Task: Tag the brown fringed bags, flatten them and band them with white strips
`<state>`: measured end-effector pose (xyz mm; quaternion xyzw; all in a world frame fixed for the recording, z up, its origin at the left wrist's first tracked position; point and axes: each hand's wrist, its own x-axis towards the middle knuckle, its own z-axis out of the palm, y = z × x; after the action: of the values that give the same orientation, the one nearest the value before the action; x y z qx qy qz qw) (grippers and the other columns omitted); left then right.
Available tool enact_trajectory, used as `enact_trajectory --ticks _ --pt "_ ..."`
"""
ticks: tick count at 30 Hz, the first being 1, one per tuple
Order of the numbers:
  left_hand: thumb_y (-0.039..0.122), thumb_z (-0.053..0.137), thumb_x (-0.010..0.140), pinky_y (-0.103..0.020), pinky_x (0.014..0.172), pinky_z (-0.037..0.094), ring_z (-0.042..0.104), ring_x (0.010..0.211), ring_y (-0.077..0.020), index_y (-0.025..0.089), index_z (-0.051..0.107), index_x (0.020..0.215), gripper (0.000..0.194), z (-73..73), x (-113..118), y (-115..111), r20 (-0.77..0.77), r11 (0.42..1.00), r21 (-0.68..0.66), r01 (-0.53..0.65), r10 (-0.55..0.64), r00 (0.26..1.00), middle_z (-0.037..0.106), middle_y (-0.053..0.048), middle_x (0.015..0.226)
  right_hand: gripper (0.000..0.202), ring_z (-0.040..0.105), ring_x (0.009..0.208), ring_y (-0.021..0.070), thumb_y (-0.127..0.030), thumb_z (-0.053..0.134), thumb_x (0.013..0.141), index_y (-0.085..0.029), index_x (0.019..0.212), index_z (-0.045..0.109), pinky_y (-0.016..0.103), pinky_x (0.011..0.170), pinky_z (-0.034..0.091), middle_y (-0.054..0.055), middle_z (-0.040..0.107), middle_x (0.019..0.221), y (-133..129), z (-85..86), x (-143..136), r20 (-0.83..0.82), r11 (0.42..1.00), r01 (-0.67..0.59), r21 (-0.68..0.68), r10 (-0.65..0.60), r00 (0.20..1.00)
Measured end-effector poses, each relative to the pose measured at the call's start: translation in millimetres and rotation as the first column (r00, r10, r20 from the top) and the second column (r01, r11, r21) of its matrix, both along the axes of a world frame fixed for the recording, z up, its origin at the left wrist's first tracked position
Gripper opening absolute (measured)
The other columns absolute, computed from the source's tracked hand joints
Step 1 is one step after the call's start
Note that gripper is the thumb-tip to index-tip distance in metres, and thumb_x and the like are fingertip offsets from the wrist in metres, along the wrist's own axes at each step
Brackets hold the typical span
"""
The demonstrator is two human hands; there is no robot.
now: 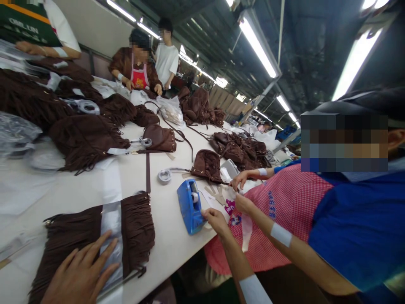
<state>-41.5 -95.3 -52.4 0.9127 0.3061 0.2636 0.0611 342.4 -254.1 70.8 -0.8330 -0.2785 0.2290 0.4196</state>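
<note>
My left hand [84, 268] lies with spread fingers on a brown fringed bag [136, 230] at the lower left. Under its fingertips, a strip of clear plastic wrap [111, 223] runs across the bag's middle. My right hand [217, 220] reaches to the near end of a blue tape dispenser [189, 207], thumb and forefinger pinched at its edge. Whatever is between those fingertips is too small to make out. A white roll sits inside the dispenser.
A co-worker in a pink checked apron [284, 198] sits close at the right, hands beside the dispenser. Brown bags [205, 164] and a coiled wrapped strap [164, 175] lie beyond it. More people and bag piles [196, 105] stand across the white table [171, 240].
</note>
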Motion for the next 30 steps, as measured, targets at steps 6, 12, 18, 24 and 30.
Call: enact_trajectory --ticks 6,12,18,24,30 --pt "0.037 0.050 0.092 -0.058 0.102 0.040 0.060 0.116 -0.0351 0.022 0.059 0.135 0.047 3.4 -2.6 -0.6 -0.093 0.997 0.068 0.025 -0.019 0.996 0.047 -0.012 0.153 0.035 0.048 0.059 0.0129 -0.051 0.071 0.068 -0.019 0.061 0.060 0.024 0.057 0.037 -0.003 0.056 0.058 -11.0 11.5 -13.4 -0.048 0.995 0.013 0.100 -0.009 0.999" --pt "0.035 0.045 0.094 -0.058 0.100 0.041 0.059 0.117 -0.0334 0.025 0.057 0.134 0.043 2.3 -2.9 1.4 -0.101 0.998 0.047 0.045 -0.041 0.994 0.047 -0.010 0.152 0.039 0.035 0.048 0.0077 -0.055 0.071 0.074 -0.018 0.072 0.060 0.021 0.045 0.024 -0.005 0.049 0.057 -30.1 16.8 -36.8 -0.210 0.982 0.096 0.160 -0.061 0.976" --pt "0.036 0.044 0.095 -0.059 0.102 0.040 0.059 0.116 -0.0335 0.029 0.041 0.146 0.051 5.2 -0.3 -2.0 -0.084 1.000 0.002 0.011 -0.011 0.996 0.040 -0.007 0.158 0.047 0.036 0.046 0.0047 -0.058 0.078 0.065 -0.018 0.072 0.054 0.018 0.043 0.029 -0.004 0.054 0.063 -43.4 9.3 -53.6 -0.429 0.968 0.209 0.137 -0.132 0.893" --pt "0.039 0.049 0.094 -0.059 0.105 0.038 0.059 0.117 -0.0347 0.025 0.045 0.145 0.053 -1.4 -1.9 -0.8 -0.092 0.999 0.004 0.033 -0.032 0.995 0.041 -0.010 0.157 0.052 0.038 0.047 0.0039 -0.061 0.080 0.059 -0.019 0.076 0.053 0.017 0.045 0.035 -0.005 0.052 0.065 -45.8 -9.7 -54.5 -0.481 0.962 0.259 0.090 -0.186 0.857" --pt "0.045 0.044 0.095 -0.061 0.107 0.037 0.056 0.122 -0.0333 0.032 0.048 0.140 0.047 11.6 -1.3 -2.8 -0.103 0.999 -0.031 0.015 -0.019 0.994 0.044 -0.005 0.155 0.055 0.037 0.044 0.0060 -0.070 0.073 0.060 -0.019 0.067 0.051 0.020 0.043 0.031 -0.003 0.054 0.058 -43.2 -20.0 -37.8 -0.264 0.987 0.161 -0.019 -0.160 0.951"
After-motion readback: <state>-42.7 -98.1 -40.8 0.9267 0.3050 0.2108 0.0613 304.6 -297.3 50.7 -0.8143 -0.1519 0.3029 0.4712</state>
